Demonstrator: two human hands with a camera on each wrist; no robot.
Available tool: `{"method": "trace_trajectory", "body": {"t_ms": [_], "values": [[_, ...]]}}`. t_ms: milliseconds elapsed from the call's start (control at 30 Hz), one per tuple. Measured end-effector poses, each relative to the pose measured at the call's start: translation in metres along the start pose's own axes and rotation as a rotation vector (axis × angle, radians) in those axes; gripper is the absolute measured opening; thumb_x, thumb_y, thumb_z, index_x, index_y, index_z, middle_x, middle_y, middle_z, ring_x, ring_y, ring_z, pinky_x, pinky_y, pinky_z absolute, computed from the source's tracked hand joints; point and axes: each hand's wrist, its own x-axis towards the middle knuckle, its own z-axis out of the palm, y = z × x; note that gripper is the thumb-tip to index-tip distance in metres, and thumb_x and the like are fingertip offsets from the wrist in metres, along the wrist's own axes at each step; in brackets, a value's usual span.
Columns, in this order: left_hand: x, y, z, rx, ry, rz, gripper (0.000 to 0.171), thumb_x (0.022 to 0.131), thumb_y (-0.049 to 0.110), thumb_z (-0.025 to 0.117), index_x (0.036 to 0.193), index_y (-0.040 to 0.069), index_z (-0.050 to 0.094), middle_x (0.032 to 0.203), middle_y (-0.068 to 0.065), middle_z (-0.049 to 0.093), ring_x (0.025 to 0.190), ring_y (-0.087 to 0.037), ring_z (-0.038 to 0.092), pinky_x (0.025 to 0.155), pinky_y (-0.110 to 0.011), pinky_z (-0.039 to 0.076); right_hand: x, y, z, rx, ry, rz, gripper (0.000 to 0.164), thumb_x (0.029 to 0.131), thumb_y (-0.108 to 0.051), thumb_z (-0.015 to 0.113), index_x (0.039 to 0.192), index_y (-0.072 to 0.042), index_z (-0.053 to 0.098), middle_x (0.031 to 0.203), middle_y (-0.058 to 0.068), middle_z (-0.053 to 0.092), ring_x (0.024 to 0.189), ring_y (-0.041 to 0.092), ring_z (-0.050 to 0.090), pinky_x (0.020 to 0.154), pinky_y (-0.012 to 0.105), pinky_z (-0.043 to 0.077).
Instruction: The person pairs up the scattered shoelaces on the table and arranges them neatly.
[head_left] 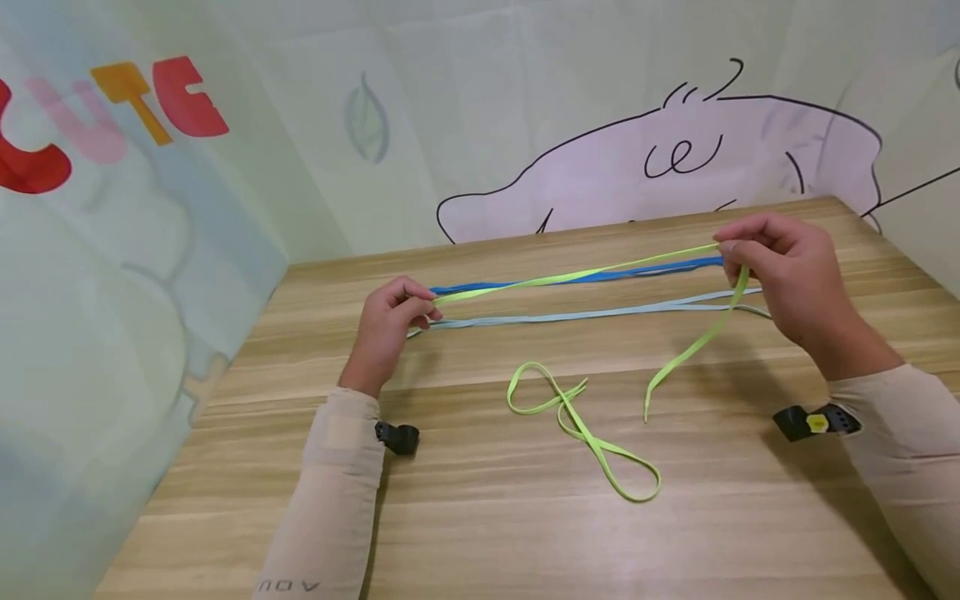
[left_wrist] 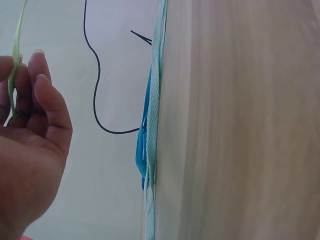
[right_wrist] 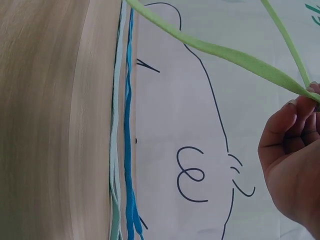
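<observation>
Stretched between both hands is a flat yellow-green shoelace (head_left: 558, 279), raised above the table. My left hand (head_left: 384, 333) pinches it between thumb and fingertips; the left wrist view shows the lace (left_wrist: 17, 40) running down among the fingers. At the other side my right hand (head_left: 798, 275) pinches it too, and a tail with a pointed tip hangs below that hand. Behind the taut lace, blue laces (head_left: 652, 268) lie straight across the table, partly covered by it in the head view. Nearer to me, pale blue laces (head_left: 570, 317) lie roughly parallel to them.
Another stretch of yellow-green lace (head_left: 600, 448) lies in loose loops on the wooden table (head_left: 465, 517), between the forearms. A printed curtain (head_left: 315, 150) hangs at the table's back and left edges. Each wrist bears a small black camera.
</observation>
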Motion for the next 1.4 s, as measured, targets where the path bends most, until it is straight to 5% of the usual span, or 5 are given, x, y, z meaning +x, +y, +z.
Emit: {"method": "trace_trajectory", "body": {"t_ms": [367,667,1067,1400], "values": [[-0.001,0.000,-0.006,0.028,-0.010,-0.021,0.015,0.096,0.001,0.048,0.088,-0.002,0.059,0.088,-0.010,0.061,0.079,-0.020,0.068,0.074,-0.031,0.054,0.001,0.001,-0.002,0.208,-0.024,0.022,0.010,0.096,0.003,0.061,0.101,0.009,0.067,0.072,0.007,0.059,0.058,0.018,0.050,0.051,0.021,0.045],[0.000,-0.003,-0.016,0.059,-0.043,-0.090,0.014,0.093,-0.003,0.045,0.086,-0.008,0.057,0.088,-0.012,0.054,0.078,-0.021,0.067,0.077,-0.032,0.054,0.002,0.002,-0.006,0.224,-0.006,0.061,0.010,0.096,-0.002,0.064,0.101,0.005,0.069,0.074,0.007,0.059,0.058,0.018,0.046,0.050,0.021,0.043],[-0.004,-0.001,-0.031,0.195,-0.196,-0.263,0.015,0.090,0.000,0.043,0.093,-0.007,0.056,0.096,-0.015,0.051,0.082,-0.027,0.059,0.081,-0.034,0.053,0.006,0.005,-0.012,0.059,-0.037,0.123,0.010,0.098,-0.004,0.061,0.103,0.000,0.069,0.075,0.002,0.061,0.061,0.016,0.049,0.052,0.023,0.044],[-0.003,-0.006,-0.040,0.265,-0.184,-0.342,0.016,0.094,0.007,0.041,0.088,-0.003,0.052,0.099,-0.016,0.049,0.085,-0.028,0.058,0.082,-0.035,0.050,0.001,0.007,-0.023,-0.125,-0.077,0.148,0.012,0.100,-0.007,0.059,0.103,-0.006,0.071,0.075,-0.003,0.062,0.064,0.013,0.052,0.053,0.024,0.043]]}}
